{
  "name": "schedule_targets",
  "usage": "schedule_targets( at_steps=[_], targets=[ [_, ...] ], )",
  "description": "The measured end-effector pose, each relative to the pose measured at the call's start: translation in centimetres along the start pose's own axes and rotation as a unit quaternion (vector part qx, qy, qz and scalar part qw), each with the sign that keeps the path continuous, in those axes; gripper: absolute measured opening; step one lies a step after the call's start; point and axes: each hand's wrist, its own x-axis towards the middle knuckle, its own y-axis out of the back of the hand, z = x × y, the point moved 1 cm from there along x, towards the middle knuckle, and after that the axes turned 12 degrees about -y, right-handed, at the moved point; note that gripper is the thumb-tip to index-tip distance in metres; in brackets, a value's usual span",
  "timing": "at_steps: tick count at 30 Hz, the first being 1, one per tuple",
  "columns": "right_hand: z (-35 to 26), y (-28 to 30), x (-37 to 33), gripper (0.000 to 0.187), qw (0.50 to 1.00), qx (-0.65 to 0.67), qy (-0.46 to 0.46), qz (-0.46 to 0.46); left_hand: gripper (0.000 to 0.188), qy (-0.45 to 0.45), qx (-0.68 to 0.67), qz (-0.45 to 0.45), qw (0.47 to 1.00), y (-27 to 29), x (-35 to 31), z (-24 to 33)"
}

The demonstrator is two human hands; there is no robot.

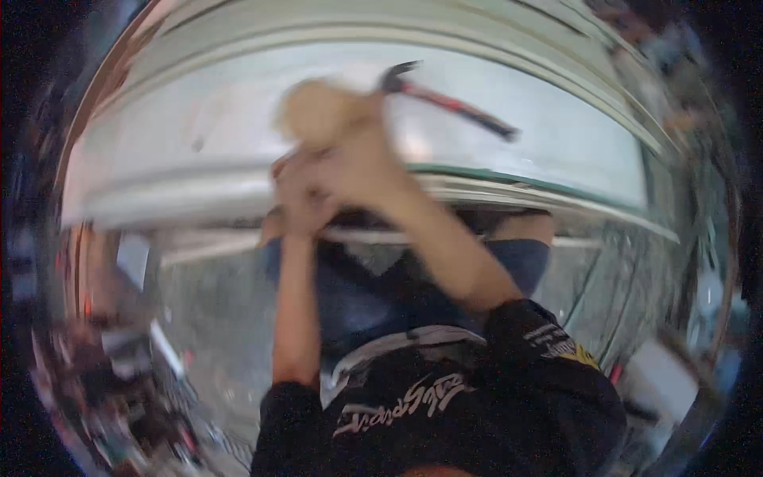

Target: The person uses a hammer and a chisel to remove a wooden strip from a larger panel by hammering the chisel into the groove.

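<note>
Both of my hands meet above the near edge of a white tabletop, left of centre, and are smeared by motion. A pale tan, rounded thing is just beyond them, too blurred to tell its kind. My right hand reaches in from the right, its fingers closed against that thing. My left hand is below it, touching the right one, with its fingers curled; what they grip is hidden. A claw hammer with a dark head and a red and black handle lies right of my hands, its head near the right fingers.
The white tabletop stretches across in front of me, with pale raised ledges along its far side. My thighs are under its near edge. A grey floor shows below, with blurred clutter at both sides and a pale box-like thing at lower right.
</note>
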Motion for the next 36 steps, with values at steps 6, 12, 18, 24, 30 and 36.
schedule_targets(
  at_steps=[6, 12, 18, 24, 30, 36],
  targets=[
    [0.5, -3.0, -1.3, 0.038, 0.995, -0.051, -0.061, -0.058, 0.049, 0.030, 0.166, -0.102, 0.980, 7.5, 0.9, 1.2],
    [4.2, 2.8, -0.7, 0.027, 0.956, 0.251, 0.114, 0.097, 0.050, 0.000, 0.164, -0.108, 0.981, 5.6, 5.5, 1.3],
    [7.2, 10.8, -6.1, 0.017, 0.812, 0.529, -0.142, 0.200, 0.052, -0.021, 0.202, -0.123, 0.971, 6.4, 6.4, 2.4],
    [5.6, 8.4, -3.7, 0.017, 0.973, 0.078, 0.037, 0.216, 0.052, -0.018, 0.181, -0.113, 0.977, 3.5, 5.8, 1.2],
    [-0.2, -3.2, 0.3, 0.029, 0.943, -0.264, -0.098, -0.177, 0.047, -0.025, 0.160, 0.014, 0.987, 2.3, 3.1, -1.1],
    [5.1, 5.9, 2.0, 0.017, 0.990, -0.073, 0.008, 0.124, 0.046, -0.014, 0.192, -0.103, 0.976, 4.5, 7.2, 2.5]
  ],
)
